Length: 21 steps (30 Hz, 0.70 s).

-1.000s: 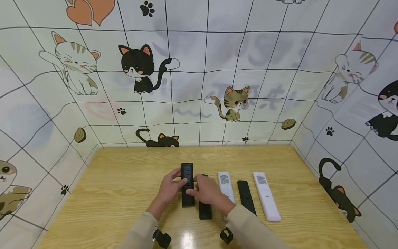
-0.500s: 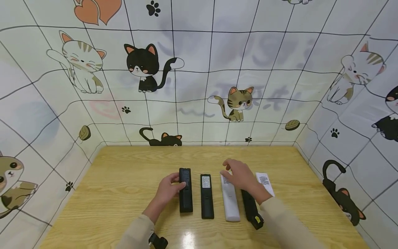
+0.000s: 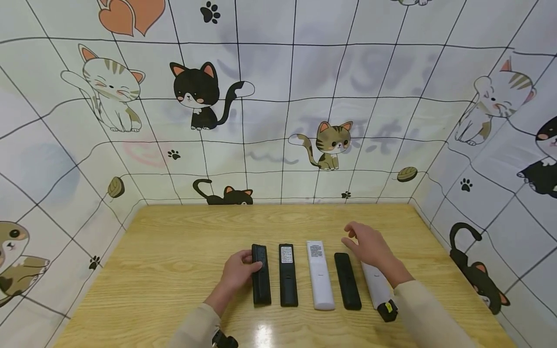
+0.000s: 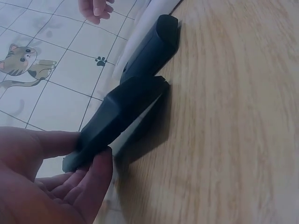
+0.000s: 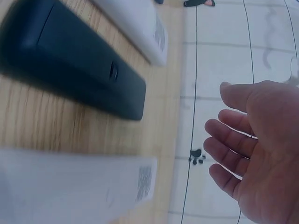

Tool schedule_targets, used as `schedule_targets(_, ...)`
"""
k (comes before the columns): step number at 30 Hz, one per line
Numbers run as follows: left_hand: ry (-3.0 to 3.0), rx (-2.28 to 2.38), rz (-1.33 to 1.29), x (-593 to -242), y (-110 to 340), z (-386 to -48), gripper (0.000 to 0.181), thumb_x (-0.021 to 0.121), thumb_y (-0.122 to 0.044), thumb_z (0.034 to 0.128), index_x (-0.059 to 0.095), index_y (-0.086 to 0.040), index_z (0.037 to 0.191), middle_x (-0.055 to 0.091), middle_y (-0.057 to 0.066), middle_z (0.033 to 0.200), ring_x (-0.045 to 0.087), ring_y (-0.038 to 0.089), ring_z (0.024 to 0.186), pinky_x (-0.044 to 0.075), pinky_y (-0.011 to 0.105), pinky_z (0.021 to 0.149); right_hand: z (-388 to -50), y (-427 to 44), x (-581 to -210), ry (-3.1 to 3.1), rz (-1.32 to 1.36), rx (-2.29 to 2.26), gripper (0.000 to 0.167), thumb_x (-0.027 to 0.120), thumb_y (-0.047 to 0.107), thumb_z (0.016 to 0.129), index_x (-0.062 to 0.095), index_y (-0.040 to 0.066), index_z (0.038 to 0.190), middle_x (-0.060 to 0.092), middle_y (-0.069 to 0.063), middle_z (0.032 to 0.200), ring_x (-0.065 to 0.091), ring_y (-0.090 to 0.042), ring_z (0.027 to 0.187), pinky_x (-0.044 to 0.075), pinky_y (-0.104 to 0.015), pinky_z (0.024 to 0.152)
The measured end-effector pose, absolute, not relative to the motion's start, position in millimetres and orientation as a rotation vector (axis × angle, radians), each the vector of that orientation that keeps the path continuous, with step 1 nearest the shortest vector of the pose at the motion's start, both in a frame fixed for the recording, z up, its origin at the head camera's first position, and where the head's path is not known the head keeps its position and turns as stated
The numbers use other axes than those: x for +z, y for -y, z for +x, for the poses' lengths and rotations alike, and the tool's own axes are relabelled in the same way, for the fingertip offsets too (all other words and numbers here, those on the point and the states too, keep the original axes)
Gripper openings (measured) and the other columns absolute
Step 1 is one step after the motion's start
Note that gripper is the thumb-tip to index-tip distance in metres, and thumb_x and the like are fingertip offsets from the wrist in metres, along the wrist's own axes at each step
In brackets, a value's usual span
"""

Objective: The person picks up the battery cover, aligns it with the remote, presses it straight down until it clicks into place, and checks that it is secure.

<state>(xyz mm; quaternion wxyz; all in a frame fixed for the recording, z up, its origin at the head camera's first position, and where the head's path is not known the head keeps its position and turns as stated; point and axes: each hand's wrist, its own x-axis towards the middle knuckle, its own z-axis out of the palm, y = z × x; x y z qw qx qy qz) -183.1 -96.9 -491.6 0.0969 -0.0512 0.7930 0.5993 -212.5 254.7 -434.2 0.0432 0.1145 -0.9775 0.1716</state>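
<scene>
My left hand (image 3: 236, 271) pinches a black remote control (image 3: 261, 278) between thumb and fingers. In the left wrist view that remote (image 4: 114, 109) tilts, its held end raised off the table. My right hand (image 3: 372, 246) is held above the far end of the rightmost white remote (image 3: 376, 285), partly hiding it. The right wrist view shows the right hand (image 5: 264, 144) with relaxed fingers and nothing in them. Between the hands lie a black remote with a white label (image 3: 288, 285), a white remote (image 3: 320, 280) and a plain black remote (image 3: 348, 282), side by side.
The remotes lie on a wooden table (image 3: 183, 251). A cloth with printed cats and grid lines (image 3: 270, 121) hangs behind it and along both sides. A small black camera (image 3: 387, 310) on the right wrist covers the near end of the rightmost remote.
My right hand has let go of the leftmost black remote and moved right, past the other remotes. My left hand has brought that remote lower and nearer to me, level with the row.
</scene>
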Motion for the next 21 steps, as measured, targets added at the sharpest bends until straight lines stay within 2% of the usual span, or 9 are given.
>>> schedule_targets(11, -2.550, 1.599, -0.168, -494, 98, -178, 0.051, 0.073, -0.018, 0.0860, 0.058, 0.001, 0.131, 0.069, 0.014, 0.105, 0.068, 0.016, 0.076, 0.056, 0.032, 0.055, -208, -286, -446, 3.008, 0.265, 0.533, 0.033, 0.063, 0.025, 0.094, 0.060, 0.001, 0.118, 0.068, -0.013, 0.104, 0.062, -0.027, 0.090, 0.047, -0.051, 0.077)
schedule_targets(15, -2.677, 1.486, -0.162, -493, 97, -178, 0.048, 0.075, -0.020, 0.0842, 0.062, 0.001, 0.126, 0.070, 0.010, 0.098, 0.066, 0.016, 0.079, 0.055, 0.031, 0.062, -207, -294, -450, 3.030, 0.235, 0.525, 0.035, 0.062, 0.025, 0.095, 0.059, 0.001, 0.120, 0.067, -0.014, 0.106, 0.061, -0.028, 0.092, 0.046, -0.051, 0.078)
schedule_targets(21, -2.795, 1.360, -0.148, -491, 97, -177, 0.047, 0.076, -0.022, 0.0833, 0.064, 0.000, 0.123, 0.072, 0.007, 0.095, 0.066, 0.018, 0.083, 0.054, 0.037, 0.073, -204, -304, -454, 3.049, 0.200, 0.528, 0.037, 0.061, 0.025, 0.096, 0.058, -0.001, 0.122, 0.067, -0.018, 0.108, 0.062, -0.032, 0.095, 0.047, -0.053, 0.080)
